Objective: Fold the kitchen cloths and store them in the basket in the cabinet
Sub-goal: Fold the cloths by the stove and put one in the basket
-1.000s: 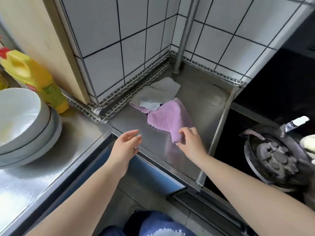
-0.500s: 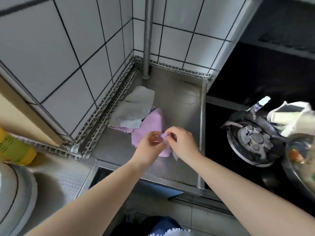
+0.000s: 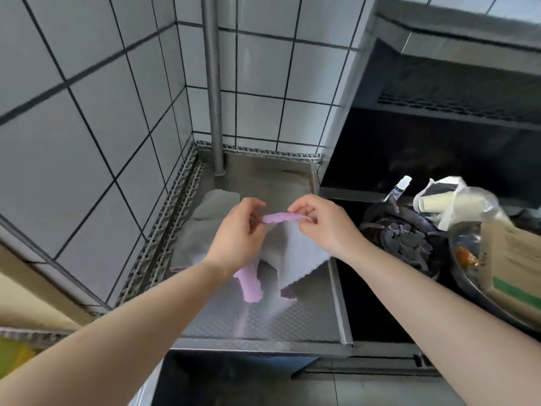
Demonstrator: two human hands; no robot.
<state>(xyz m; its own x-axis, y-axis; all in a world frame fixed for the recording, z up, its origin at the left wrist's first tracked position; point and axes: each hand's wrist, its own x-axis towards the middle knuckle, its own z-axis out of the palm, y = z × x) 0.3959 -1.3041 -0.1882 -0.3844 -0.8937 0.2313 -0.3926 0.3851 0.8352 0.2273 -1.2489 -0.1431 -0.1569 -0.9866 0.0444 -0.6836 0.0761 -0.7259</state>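
Pink kitchen cloth [image 3: 295, 256], seemingly light, limp and non-slip, best taken by its top corners, hanging above the steel table [image 3: 292, 323] with its upper edge stretched between left hand [image 3: 238, 235] and right hand [image 3: 322, 227], each pinching a corner; grey cloth [image 3: 202, 230] lies behind.

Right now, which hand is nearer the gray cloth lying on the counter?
Left. The left hand pinches the pink cloth directly above the gray cloth's right edge, overlapping it in view. The right hand pinches the same edge farther right, toward the stove burner.
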